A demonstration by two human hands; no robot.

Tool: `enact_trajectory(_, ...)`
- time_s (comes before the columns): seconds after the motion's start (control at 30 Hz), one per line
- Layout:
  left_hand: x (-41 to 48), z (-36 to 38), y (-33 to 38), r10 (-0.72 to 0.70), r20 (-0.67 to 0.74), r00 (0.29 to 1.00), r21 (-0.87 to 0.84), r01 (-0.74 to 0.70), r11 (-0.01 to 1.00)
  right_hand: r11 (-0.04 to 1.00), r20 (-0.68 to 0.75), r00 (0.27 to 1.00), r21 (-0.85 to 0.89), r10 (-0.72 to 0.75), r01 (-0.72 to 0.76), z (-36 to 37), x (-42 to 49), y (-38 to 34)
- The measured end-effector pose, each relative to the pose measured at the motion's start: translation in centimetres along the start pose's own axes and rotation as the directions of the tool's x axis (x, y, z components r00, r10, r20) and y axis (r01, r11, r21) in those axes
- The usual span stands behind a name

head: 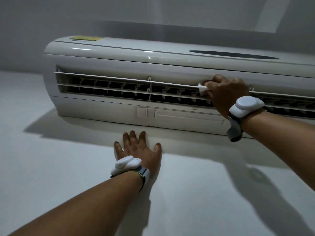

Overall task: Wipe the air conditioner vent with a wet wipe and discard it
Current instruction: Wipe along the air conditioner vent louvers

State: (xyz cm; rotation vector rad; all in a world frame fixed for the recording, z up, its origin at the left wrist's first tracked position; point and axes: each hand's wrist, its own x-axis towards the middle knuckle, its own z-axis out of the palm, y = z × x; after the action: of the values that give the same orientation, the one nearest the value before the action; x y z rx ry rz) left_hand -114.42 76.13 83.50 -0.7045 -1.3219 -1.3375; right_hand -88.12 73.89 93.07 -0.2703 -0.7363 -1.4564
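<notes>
Fingers (pixel 219 82) of the right hand (pixel 228 92) pinch the wet wipe (pixel 202 88) on the vent (pixel 105 87) at three o'clock; left hand (pixel 138 149) lies splayed on the wall (pixel 51 159). Wiping underway; next, I judge, sweep toward nine o'clock.

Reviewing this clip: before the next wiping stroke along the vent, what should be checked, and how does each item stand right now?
1. Wet wipe held in the right hand: ok, grip closed on it.
2. Wipe touching a vent louver: ok.
3. Left hand braced flat on the wall below the air conditioner: ok.
4. Louvers to the left free of obstructions: ok.
5. Wipe clean enough to continue: cannot tell.
6. Somewhere to discard the wipe: cannot tell, none in view.
</notes>
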Motion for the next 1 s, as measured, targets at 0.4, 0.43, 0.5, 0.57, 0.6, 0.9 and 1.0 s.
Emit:
enact_trajectory(0.4,0.1,-0.2,-0.2,0.011,0.023,1.0,-0.011,-0.011,1.0,0.991,0.029,0.992,-0.067,0.119,-0.117,0.2,-3.8,6.3)
enact_trajectory(0.43,0.1,-0.3,-0.3,0.013,0.023,1.0,-0.011,-0.013,1.0,0.989,0.023,0.99,-0.059,0.139,-0.137,0.3,-3.8,6.1)
enact_trajectory(0.5,0.1,-0.2,-0.2,0.011,0.019,1.0,-0.013,-0.011,1.0,0.98,0.013,0.98,-0.016,0.199,-0.198,0.3,-3.8,5.4)
enact_trajectory(0.57,0.1,-0.2,-0.3,0.011,0.021,1.0,-0.011,-0.011,1.0,0.964,0.001,0.965,0.038,0.263,-0.263,0.4,-3.7,4.4)
enact_trajectory(0.6,0.1,-0.2,-0.2,0.009,0.024,1.0,-0.011,-0.009,1.0,0.959,-0.007,0.96,0.058,0.279,-0.278,0.4,-3.5,3.8)
enact_trajectory(0.9,0.0,-0.1,0.0,0.006,0.039,0.999,-0.009,-0.005,1.0,0.966,-0.036,0.968,0.077,0.249,-0.246,0.6,-0.1,-3.4)
enact_trajectory(1.0,0.1,-0.3,0.0,0.003,0.042,0.999,-0.001,-0.003,1.0,0.966,-0.031,0.968,0.086,0.249,-0.245,0.7,0.8,-5.1)
